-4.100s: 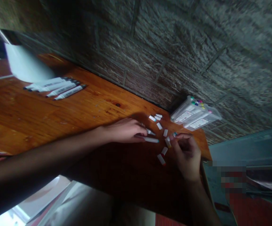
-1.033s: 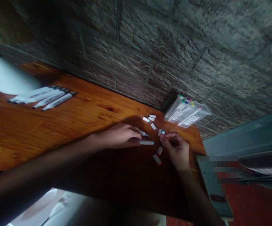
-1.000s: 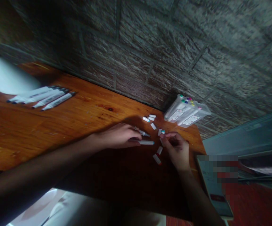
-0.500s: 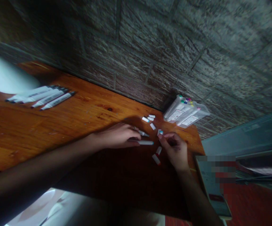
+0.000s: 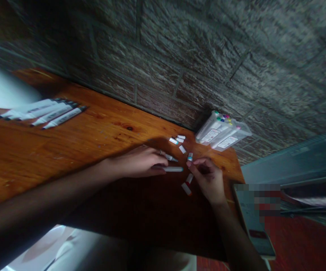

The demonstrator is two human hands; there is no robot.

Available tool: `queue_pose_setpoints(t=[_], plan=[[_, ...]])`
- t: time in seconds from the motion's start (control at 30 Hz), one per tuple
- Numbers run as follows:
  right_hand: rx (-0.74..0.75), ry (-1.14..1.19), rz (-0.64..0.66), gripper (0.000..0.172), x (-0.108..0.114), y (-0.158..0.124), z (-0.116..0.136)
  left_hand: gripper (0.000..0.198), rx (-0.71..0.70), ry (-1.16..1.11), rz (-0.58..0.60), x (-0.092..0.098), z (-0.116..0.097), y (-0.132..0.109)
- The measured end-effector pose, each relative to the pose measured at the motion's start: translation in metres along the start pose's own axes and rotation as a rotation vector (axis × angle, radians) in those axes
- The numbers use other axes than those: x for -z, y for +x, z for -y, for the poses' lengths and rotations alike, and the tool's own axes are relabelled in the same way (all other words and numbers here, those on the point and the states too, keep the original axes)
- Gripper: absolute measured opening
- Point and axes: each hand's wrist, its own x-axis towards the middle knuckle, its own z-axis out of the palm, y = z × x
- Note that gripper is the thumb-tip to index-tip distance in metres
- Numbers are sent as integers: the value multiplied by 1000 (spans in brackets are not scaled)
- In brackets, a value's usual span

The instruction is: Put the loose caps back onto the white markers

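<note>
Your left hand [image 5: 143, 161], centre: curled over two slim white cylindrical markers [image 5: 174, 169], grip cannot be told | Your right hand [image 5: 209, 177], right of centre: pinching small white teal-banded cap [image 5: 190, 159]

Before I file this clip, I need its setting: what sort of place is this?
Probably an indoor work corner, perhaps at home: a wooden table against a stone-patterned wall, with a row of markers laid out.

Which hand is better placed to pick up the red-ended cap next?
Probably the right hand: it is nearer the red-ended cap, though it seems to be pinching a teal-banded cap. The left hand lies farther off, holding a teal-ended marker.
</note>
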Motion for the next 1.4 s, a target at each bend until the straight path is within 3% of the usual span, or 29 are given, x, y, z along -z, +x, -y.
queue_pose_setpoints(t=[0.7,1.4], plan=[[55,-142,151,18,1,-3,3,19,20,2,46,4,-5,-2],[73,-154,186,15,1,-3,3,22,22,-3,50,1,-3,-3]])
